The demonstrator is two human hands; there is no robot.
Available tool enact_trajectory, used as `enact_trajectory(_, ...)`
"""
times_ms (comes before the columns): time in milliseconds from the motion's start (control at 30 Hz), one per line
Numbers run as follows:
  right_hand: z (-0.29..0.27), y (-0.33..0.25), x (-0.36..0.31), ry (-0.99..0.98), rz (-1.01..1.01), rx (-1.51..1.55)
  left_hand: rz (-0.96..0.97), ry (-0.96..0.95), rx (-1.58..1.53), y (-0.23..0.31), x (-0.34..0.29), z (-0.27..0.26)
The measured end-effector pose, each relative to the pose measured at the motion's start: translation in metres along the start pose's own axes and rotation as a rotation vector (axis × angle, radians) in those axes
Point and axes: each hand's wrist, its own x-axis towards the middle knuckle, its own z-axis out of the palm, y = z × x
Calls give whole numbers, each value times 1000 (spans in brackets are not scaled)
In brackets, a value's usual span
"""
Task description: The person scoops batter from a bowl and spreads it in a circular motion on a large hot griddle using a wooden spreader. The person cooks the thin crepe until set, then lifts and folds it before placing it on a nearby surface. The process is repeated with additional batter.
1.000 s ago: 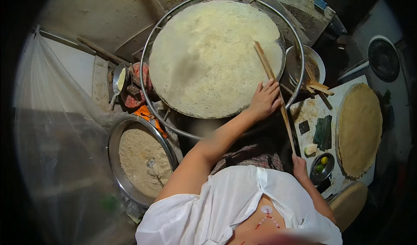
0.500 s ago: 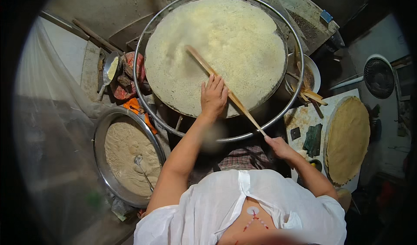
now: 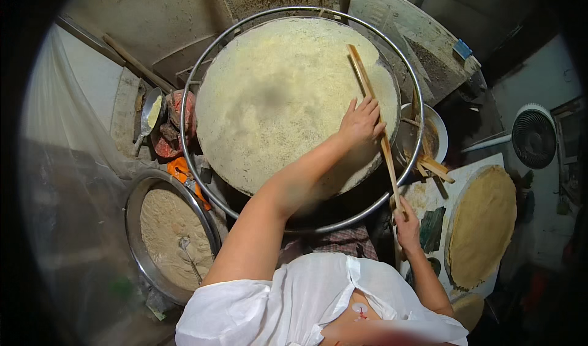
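Wooden paddle, long and thin; located over the right part of a pale layer on a round griddle, its far end lying toward the back, its near end past the griddle's edge and over the metal ring.

Left hand: palm down, laid on the paddle near its middle, fingers slightly apart; whether they pinch it cannot be told. Such placing probably gives light pressure and guidance along the length.

Right hand: fingers closed around the paddle's near end, just outside the ring, likely so that it can steer from the handle while staying clear of the griddle.

Deep metal basin: at the left, holding beige paste with a metal spoon resting in it; presumably set close for easy reach by the left hand.

Small pan: beyond the basin, with yellowish contents; handle pointing toward the person, seemingly for quick taking.

Flat tan rounds: apparently stacked, on a white board at the right, beside a dark green piece.

Pale bowl: just right of the ring, wooden sticks leaning out.

Fan: far right.
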Motion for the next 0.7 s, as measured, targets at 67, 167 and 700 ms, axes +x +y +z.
enact_trajectory(67, 3, -18, 44, -38, -96, 98, -92, -118, 20, -20, 45, -3)
enact_trajectory(167, 3, -47, 99, -205, 76, 223, -235, -117, 17, -55, 75, -6)
enact_trajectory(700, 129, -81, 31, -672, -40, 65, -631, 246, 98, -122, -210, -103)
